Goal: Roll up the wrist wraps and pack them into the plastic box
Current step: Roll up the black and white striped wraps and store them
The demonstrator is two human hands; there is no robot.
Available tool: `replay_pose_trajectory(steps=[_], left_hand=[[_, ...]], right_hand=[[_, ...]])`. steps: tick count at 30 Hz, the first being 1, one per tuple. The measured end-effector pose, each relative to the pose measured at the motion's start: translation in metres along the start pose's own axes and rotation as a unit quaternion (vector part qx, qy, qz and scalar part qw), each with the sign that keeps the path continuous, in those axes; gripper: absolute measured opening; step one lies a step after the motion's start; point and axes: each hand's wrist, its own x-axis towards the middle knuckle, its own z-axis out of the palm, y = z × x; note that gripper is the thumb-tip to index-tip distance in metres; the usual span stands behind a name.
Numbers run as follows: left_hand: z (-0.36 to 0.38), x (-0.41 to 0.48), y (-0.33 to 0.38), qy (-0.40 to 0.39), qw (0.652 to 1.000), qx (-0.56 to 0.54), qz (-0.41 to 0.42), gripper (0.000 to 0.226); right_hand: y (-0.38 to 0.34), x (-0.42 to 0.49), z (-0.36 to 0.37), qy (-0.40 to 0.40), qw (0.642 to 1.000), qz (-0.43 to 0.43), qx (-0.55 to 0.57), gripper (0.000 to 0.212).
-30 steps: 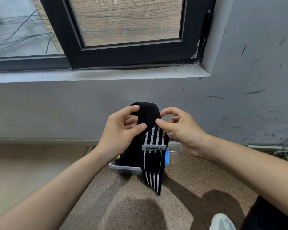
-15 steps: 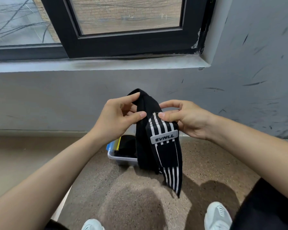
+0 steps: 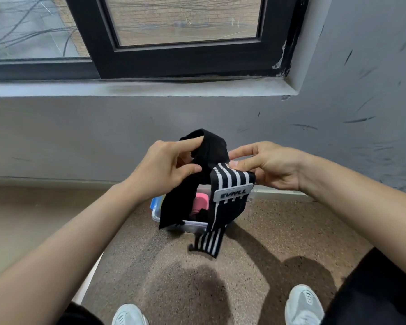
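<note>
While the left hand (image 3: 164, 170) and right hand (image 3: 270, 165) each pinch the unrolled wrist wrap (image 3: 232, 179) at mid-frame, dangling over the plastic box (image 3: 192, 225) below, start rolling tightly from one end, keeping edges aligned and tension steady.

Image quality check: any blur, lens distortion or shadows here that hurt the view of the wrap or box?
Head view: wide-angle distortion slants the window frame; the wrist wrap is sharp, label lettering visible, only its hanging end slightly soft; soft shadows darken the floor near the plastic box, which the wrap partly hides.
</note>
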Motion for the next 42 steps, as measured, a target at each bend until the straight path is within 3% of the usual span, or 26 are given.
replay_pose_trajectory(steps=[4, 8, 12, 17, 21, 27, 30, 42], left_hand=[[-0.012, -0.001, -0.021, -0.043, 0.996, 0.055, -0.047, 0.053], [-0.019, -0.012, -0.043, -0.064, 0.974, -0.133, -0.171, 0.034], [0.001, -0.014, -0.025, -0.066, 0.948, -0.235, -0.205, 0.015], [0.014, -0.023, -0.014, -0.026, 0.915, -0.328, -0.234, 0.025], [0.019, -0.025, 0.0, 0.017, 0.907, -0.356, -0.224, 0.029], [0.016, -0.023, 0.011, 0.003, 0.915, -0.354, -0.191, 0.052], [0.019, -0.021, 0.013, -0.002, 0.911, -0.364, -0.192, 0.06], [0.014, -0.024, 0.02, -0.051, 0.908, -0.381, -0.168, 0.063]], right_hand=[[-0.012, -0.012, -0.023, -0.015, 0.999, 0.013, -0.034, 0.046], [-0.012, -0.018, -0.049, 0.015, 0.998, 0.001, -0.06, 0.045], [0.006, -0.014, -0.034, -0.003, 0.997, -0.021, -0.07, 0.023], [0.015, -0.022, -0.019, 0.048, 0.995, -0.073, -0.043, 0.014], [0.018, -0.034, -0.013, 0.085, 0.977, -0.158, -0.118, 0.009], [0.021, -0.042, 0.003, 0.057, 0.962, -0.243, -0.109, 0.024], [0.028, -0.033, 0.016, 0.09, 0.951, -0.275, -0.109, 0.021], [0.031, -0.017, 0.031, 0.131, 0.935, -0.311, -0.113, 0.027]])
